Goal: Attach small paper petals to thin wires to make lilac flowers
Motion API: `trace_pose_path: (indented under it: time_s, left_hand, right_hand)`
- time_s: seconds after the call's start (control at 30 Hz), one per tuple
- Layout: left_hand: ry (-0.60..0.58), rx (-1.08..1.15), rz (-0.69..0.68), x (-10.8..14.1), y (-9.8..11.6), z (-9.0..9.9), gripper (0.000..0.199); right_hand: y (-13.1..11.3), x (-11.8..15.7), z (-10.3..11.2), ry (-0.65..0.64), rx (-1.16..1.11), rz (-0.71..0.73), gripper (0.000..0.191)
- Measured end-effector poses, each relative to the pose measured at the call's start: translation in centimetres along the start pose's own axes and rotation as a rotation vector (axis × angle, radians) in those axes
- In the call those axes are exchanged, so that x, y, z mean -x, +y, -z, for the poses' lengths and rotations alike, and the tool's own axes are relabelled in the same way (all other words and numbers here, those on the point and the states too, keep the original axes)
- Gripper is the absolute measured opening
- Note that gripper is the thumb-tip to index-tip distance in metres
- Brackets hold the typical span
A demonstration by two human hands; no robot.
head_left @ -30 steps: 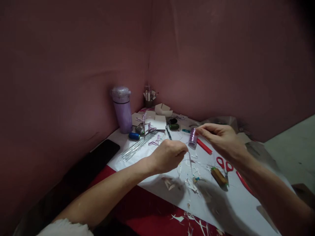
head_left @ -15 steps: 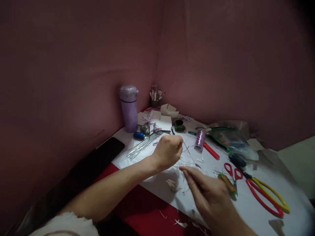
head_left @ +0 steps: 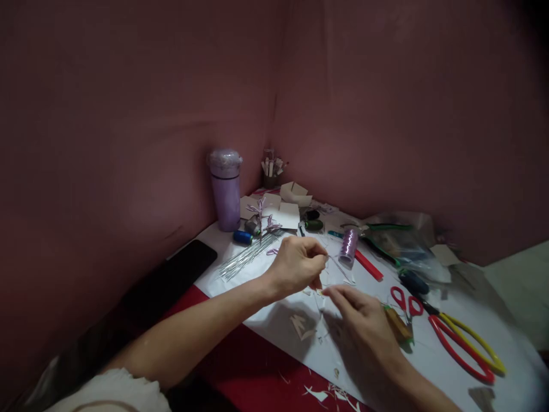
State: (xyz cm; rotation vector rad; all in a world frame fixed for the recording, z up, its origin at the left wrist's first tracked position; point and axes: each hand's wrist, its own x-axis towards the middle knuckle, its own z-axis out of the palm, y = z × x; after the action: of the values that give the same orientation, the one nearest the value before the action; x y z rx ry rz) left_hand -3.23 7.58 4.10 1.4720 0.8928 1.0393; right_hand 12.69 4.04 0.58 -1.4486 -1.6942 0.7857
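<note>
My left hand (head_left: 300, 264) is pinched closed above the white paper, with a thin purple thread (head_left: 341, 268) running from its fingertips toward the purple spool (head_left: 348, 246). Just below and to the right, my right hand (head_left: 364, 317) has thumb and forefinger pressed together near the left fingertips. Whatever it pinches is too small to make out. Under the hands lie pale paper scraps (head_left: 300, 327). Thin silver wires (head_left: 246, 257) are spread to the left, beside a purple wire-like flower piece (head_left: 258, 212).
Red-handled scissors (head_left: 406, 301), red and yellow pliers (head_left: 467, 343) and a yellow-brown spool (head_left: 398, 326) lie at the right. A purple tumbler (head_left: 226, 191), blue spool (head_left: 243, 237) and black phone (head_left: 184, 269) are at the left. Plastic bags (head_left: 407, 240) sit behind.
My left hand has turned, its fingers loosening from a fist into a pinch and shifting slightly right. The right hand has moved a little right, staying pinched.
</note>
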Motion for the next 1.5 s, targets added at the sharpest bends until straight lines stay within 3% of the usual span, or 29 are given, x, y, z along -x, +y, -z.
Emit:
trace_pose_path:
  time_s: [0.1,0.17,0.23,0.3,0.4,0.5,0.6,0.7,0.77,0.87,0.93,1.0,1.07,1.13,1.23,1.37,1.5]
  left_hand:
    - [0.111,-0.177,-0.068,-0.3,-0.5,0.4,0.012]
    - [0.154,-0.398,-0.182,-0.4,-0.7,0.6,0.015]
    - [0.148,-0.609,-0.319,-0.4,-0.9,0.7,0.016]
    - [0.076,-0.704,-0.405,-0.2,-0.9,0.5,0.016]
    - [-0.102,-0.536,-0.296,0.3,-0.6,0.0,0.016]
    - [-0.190,-0.152,-0.031,0.5,-0.2,-0.4,0.013]
    - [-0.155,0.120,0.116,0.2,0.3,-0.5,0.007]
    - [-0.026,0.140,0.125,-0.2,0.4,-0.2,0.005]
    - [0.062,0.020,0.072,-0.3,0.1,0.0,0.006]
    - [0.115,-0.322,-0.093,-0.3,-0.6,0.2,0.013]
    - [0.106,-0.563,-0.246,-0.2,-1.0,0.2,0.015]
    - [0.061,-0.694,-0.369,-0.1,-1.2,0.1,0.015]
    - [-0.030,-0.642,-0.375,0.1,-1.2,-0.1,0.017]
    - [-0.135,-0.451,-0.269,0.3,-1.1,-0.3,0.017]
    - [-0.196,-0.150,-0.086,0.5,-0.7,-0.7,0.013]
    - [-0.122,0.075,0.025,0.5,-0.3,-0.8,0.007]
    - [-0.023,0.043,0.005,0.3,-0.4,-0.6,0.009]
  right_hand:
    - [-1.6,4.0,-0.9,-0.053,0.080,0.160,0.025]
    - [-3.7,4.9,-0.2,-0.049,0.146,0.303,0.022]
    - [-5.8,4.0,1.2,-0.005,0.249,0.438,0.020]
    - [-7.3,1.7,3.0,0.079,0.351,0.433,0.020]
    - [-6.7,-2.8,4.9,0.223,0.324,0.311,0.019]
    - [-3.2,-5.7,4.8,0.147,0.097,0.093,0.023]
    - [0.0,-4.6,2.7,-0.006,-0.008,0.018,0.026]
    - [0.4,-0.6,0.2,-0.138,-0.019,-0.025,0.034]
    - [-0.8,2.1,-0.6,-0.185,0.065,0.009,0.035]
    - [-3.8,4.1,0.1,-0.227,0.272,0.250,0.030]
    - [-5.9,3.5,1.7,-0.169,0.359,0.382,0.026]
    - [-7.2,1.6,3.4,-0.067,0.386,0.415,0.024]
    - [-7.4,-1.2,4.7,0.069,0.338,0.356,0.021]
    - [-6.1,-4.0,5.2,0.135,0.214,0.226,0.024]
    - [-2.9,-6.1,4.5,0.027,-0.103,-0.049,0.031]
    - [-0.2,-3.9,2.1,-0.126,-0.152,-0.146,0.036]
    - [-1.0,0.7,-0.1,-0.264,-0.195,-0.214,0.031]
